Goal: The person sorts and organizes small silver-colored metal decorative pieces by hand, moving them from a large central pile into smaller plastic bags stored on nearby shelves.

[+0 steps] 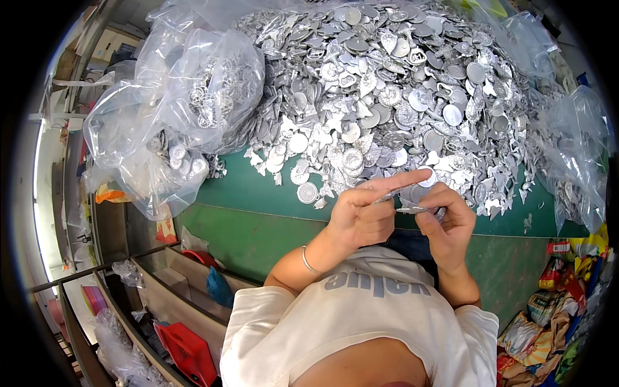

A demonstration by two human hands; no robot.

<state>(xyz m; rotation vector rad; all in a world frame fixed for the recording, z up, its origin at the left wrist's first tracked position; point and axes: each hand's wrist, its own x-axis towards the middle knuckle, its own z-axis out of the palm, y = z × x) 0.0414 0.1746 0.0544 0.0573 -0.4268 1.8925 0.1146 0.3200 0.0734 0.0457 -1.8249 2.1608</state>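
In front of my chest, at the near edge of a large pile of silver metal charms [387, 103], both hands are close together. My left hand [366, 216] is closed around a thin, narrow metal piece [392, 194], its index finger stretched along it toward the right. Whether that piece is a tool or a casting I cannot tell. My right hand [448, 222] pinches a small flat silver charm [411, 209] between thumb and fingers. The charm's edge faces me, so its shape is hidden. Round medallions, star shapes and pointed pieces lie just beyond my fingers.
The pile lies on a green tabletop [258, 187]. Clear plastic bags [225, 84] with more metal pieces stand at left, another bag [577, 155] at right. Open drawers [187, 284] holding a red tray [187, 351] are at lower left; colourful packages [538, 329] are heaped at lower right.
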